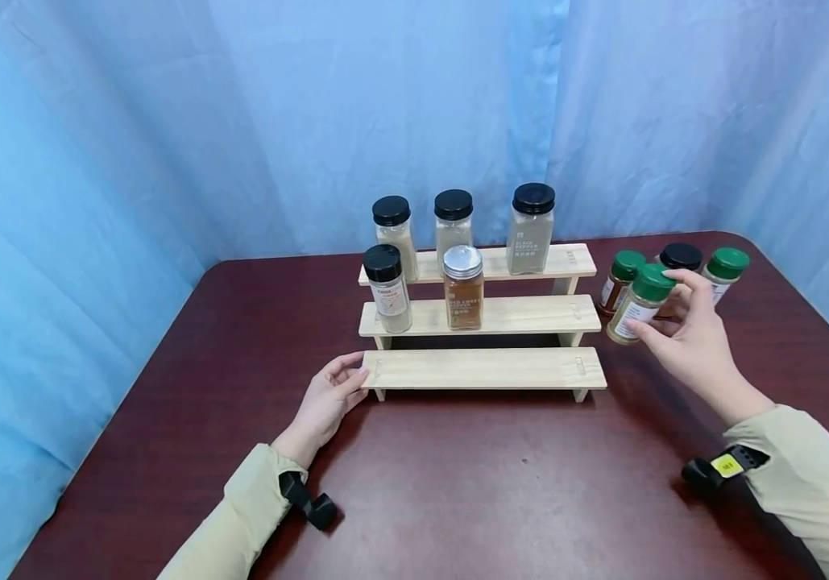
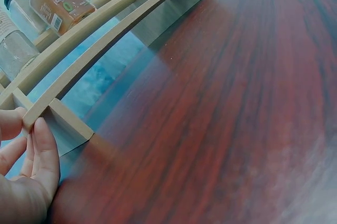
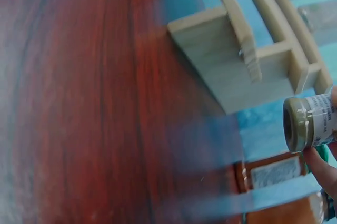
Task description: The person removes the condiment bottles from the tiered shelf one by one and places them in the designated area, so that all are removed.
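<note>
In the head view my right hand (image 1: pixel 697 346) grips a green-capped spice jar (image 1: pixel 633 314) with a white label, tilted, to the right of a three-tier wooden rack (image 1: pixel 482 369). The right wrist view shows that jar's base (image 3: pixel 296 124) off the table, with fingertips at its side. My left hand (image 1: pixel 329 399) pinches the left end of the lowest shelf, thumb and fingers around its corner in the left wrist view. On the middle shelf stand a black-capped jar (image 1: pixel 391 302) and a silver-capped red sweet pepper jar (image 1: pixel 464 294). Three black-capped jars, one a black pepper jar (image 1: pixel 530 234), line the top shelf.
Behind the held jar stand a green-capped jar of reddish spice (image 1: pixel 615 288), a black-capped jar (image 1: pixel 681 256) and another green-capped jar (image 1: pixel 726 267). Everything rests on a dark red wooden table (image 1: pixel 501 491). Blue curtains (image 1: pixel 312 121) hang behind and at both sides.
</note>
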A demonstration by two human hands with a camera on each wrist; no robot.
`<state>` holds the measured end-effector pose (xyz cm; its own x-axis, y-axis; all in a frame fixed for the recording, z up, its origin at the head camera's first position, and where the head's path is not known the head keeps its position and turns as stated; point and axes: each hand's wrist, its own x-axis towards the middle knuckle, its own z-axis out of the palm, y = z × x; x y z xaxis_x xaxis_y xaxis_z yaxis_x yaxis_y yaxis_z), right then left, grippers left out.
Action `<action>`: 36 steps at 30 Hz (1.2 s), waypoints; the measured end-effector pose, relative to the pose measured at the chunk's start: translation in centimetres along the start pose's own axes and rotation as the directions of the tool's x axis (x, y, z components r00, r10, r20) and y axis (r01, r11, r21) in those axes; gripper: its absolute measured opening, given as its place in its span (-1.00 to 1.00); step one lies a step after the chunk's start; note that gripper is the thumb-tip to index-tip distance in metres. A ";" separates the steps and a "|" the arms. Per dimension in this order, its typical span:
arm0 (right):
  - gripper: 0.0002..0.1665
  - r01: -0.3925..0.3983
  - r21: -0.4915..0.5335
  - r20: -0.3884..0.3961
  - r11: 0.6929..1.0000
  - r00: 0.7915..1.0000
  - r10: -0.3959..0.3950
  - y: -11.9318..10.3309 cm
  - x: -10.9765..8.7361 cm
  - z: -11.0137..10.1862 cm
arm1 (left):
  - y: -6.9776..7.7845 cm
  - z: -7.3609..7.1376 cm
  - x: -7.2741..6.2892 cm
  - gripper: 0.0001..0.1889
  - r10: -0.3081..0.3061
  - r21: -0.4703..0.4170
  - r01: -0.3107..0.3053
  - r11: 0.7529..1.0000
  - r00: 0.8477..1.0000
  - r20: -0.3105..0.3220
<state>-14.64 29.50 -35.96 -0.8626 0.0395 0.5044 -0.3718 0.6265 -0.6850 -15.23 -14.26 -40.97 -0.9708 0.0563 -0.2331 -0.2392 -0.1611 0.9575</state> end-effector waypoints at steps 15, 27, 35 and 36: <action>-0.08 -0.063 -0.043 0.100 0.997 0.993 0.067 2.7 0.7 -0.1 | 0.2 0.1 0.2 -0.57 -0.001 0.013 0.001 1.000 1.000 0.002; -0.11 -0.042 -0.097 0.185 0.994 0.981 0.059 3.3 0.8 -0.1 | -0.1 0.0 0.1 -0.56 0.002 0.003 -0.002 1.000 1.000 -0.004; -0.09 -0.055 -0.091 0.183 0.994 0.980 0.071 3.8 0.7 -0.3 | -0.2 0.0 0.1 -0.57 0.006 0.006 -0.006 1.000 1.000 -0.009; -0.09 -0.054 -0.089 0.186 0.995 0.980 0.070 3.9 0.7 -0.3 | -0.2 0.0 0.1 -0.57 0.005 0.005 -0.005 1.000 1.000 -0.009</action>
<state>-16.58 32.18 -38.09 -0.9352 -0.0619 0.3486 -0.2924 0.6902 -0.6619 -15.32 -14.26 -41.17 -0.9722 0.0468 -0.2296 -0.2341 -0.1562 0.9596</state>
